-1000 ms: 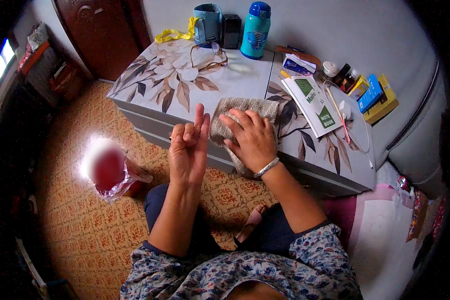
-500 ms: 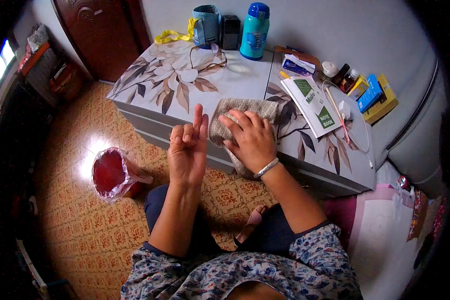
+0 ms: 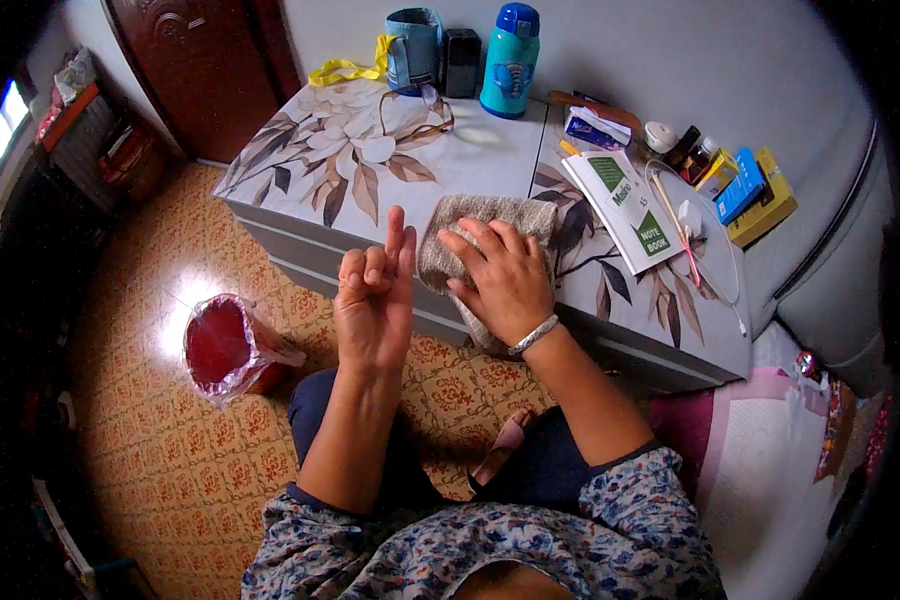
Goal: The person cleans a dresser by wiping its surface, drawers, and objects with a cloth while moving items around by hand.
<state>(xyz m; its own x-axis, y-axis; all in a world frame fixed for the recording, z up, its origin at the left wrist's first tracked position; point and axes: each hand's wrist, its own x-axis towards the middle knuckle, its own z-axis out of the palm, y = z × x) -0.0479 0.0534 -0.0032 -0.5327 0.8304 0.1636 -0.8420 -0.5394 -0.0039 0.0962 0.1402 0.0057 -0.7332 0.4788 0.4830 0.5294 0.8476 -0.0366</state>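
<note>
My left hand [image 3: 373, 305] is raised, palm toward me, just in front of the cabinet's edge. One or two of its fingers point up, the others are curled, and it holds nothing. Fingers spread, my right hand [image 3: 505, 275] lies flat on a folded beige-grey towel [image 3: 510, 208], which hangs over the front edge of the cabinet top [image 3: 490, 160]. The towel's part under the palm is hidden. A light band circles my right wrist.
On the cabinet stand a blue cup holder [image 3: 412, 55], a black box [image 3: 460, 62] and a teal bottle [image 3: 511, 65]. Glasses [image 3: 415, 128], a notebook [image 3: 625, 212], a white cable and small boxes lie there too. A lined red bin [image 3: 220, 345] stands on the floor at left.
</note>
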